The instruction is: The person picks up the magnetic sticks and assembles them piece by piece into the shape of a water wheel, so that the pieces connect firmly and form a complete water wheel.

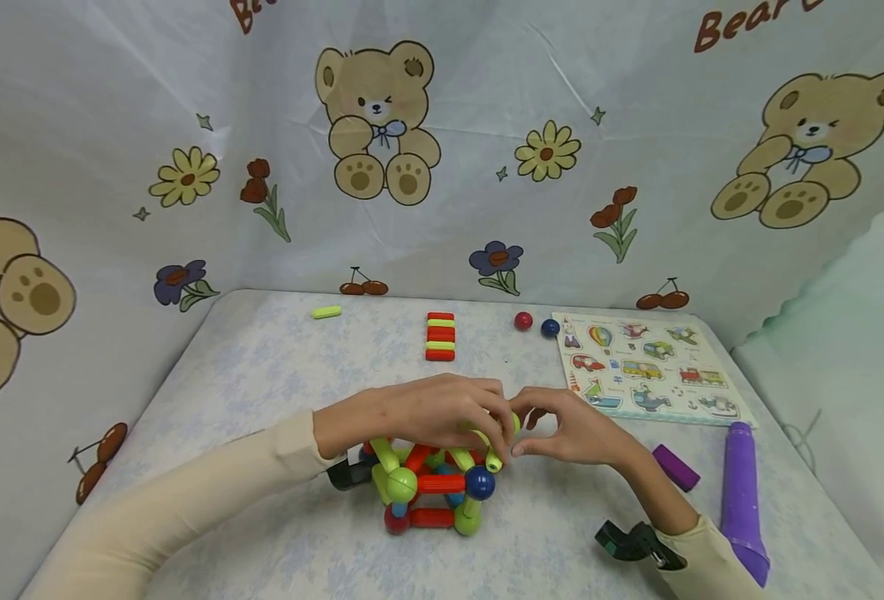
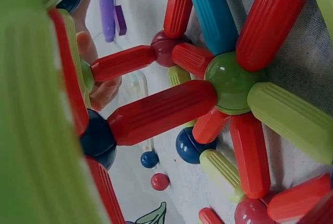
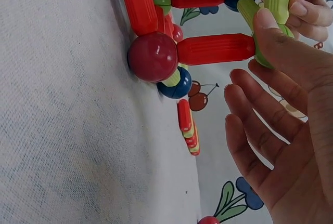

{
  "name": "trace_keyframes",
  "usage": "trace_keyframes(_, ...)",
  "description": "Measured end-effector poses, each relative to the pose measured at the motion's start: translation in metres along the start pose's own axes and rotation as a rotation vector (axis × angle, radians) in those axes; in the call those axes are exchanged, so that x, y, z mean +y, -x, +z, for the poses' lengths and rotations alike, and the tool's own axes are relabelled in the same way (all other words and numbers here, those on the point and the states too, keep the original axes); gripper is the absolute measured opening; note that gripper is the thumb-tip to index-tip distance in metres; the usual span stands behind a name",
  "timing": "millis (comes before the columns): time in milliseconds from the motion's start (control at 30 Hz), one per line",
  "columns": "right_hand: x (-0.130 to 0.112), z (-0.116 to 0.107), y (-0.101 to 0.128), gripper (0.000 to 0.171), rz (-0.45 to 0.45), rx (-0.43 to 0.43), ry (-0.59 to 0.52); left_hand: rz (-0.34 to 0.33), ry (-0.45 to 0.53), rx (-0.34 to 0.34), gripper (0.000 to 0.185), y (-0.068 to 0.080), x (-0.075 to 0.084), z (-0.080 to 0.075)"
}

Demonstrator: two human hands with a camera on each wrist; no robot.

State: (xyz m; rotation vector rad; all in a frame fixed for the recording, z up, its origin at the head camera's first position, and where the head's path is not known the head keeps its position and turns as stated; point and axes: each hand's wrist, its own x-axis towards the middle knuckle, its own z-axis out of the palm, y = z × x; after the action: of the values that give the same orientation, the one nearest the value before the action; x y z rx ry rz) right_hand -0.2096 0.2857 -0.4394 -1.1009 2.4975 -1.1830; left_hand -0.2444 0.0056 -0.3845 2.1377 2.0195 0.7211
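The left hand is gripping a green rod atop the rod-and-ball frame mid-table, while the right hand is pinching a green ball (seemingly joining them); next probably calls for careful alignment.

Both arms come in wearing long cream sleeves, soft and plain, no pattern or print on them. The left sleeve runs smooth to a snug cuff at the wrist; the right sleeve ends the same way. The left hand and right hand are bare, no rings, nails short and unpainted. A black clamp-like camera mount sits at the right wrist, another under the left.
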Motion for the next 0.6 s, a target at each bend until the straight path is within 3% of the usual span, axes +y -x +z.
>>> trace_keyframes(600, 0.0019, 0.0062, -0.0028, 0.030, 0.027, -0.002, -0.010, -0.051, -0.069, -0.058, 0.014, -0.0050, 0.0008, -0.0014)
